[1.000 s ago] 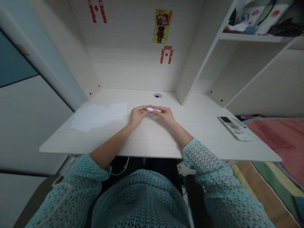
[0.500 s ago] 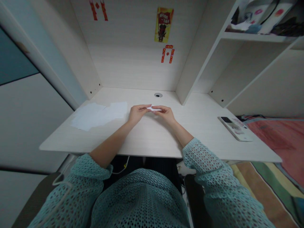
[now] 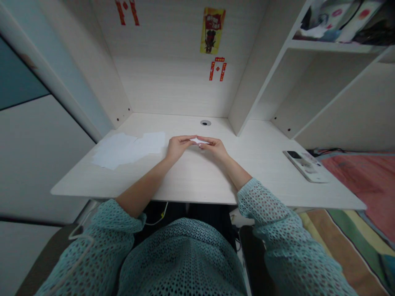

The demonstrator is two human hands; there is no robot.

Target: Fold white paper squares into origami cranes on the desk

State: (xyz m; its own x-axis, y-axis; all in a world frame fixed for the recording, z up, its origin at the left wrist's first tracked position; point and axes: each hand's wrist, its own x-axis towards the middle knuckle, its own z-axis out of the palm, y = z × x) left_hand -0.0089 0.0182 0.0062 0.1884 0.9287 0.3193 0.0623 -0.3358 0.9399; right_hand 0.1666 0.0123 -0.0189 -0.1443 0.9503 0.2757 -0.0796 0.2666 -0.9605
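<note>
A small folded piece of white paper (image 3: 196, 141) is pinched between both my hands just above the middle of the pale wooden desk (image 3: 197, 181). My left hand (image 3: 176, 147) grips its left end with thumb and fingers closed. My right hand (image 3: 215, 148) grips the right end the same way. Most of the paper is hidden by my fingers. Both forearms rest over the desk, sleeves in teal knit.
Loose white paper sheets (image 3: 126, 150) lie on the desk's left part. A white remote control (image 3: 306, 166) lies near the right edge. A cable hole (image 3: 205, 122) sits at the back. A shelf divider (image 3: 247, 94) rises on the right. A colourful striped blanket (image 3: 354, 222) lies beside the desk.
Both hands stay pinched on the small paper with only slight finger shifts. The view has tilted a little.
</note>
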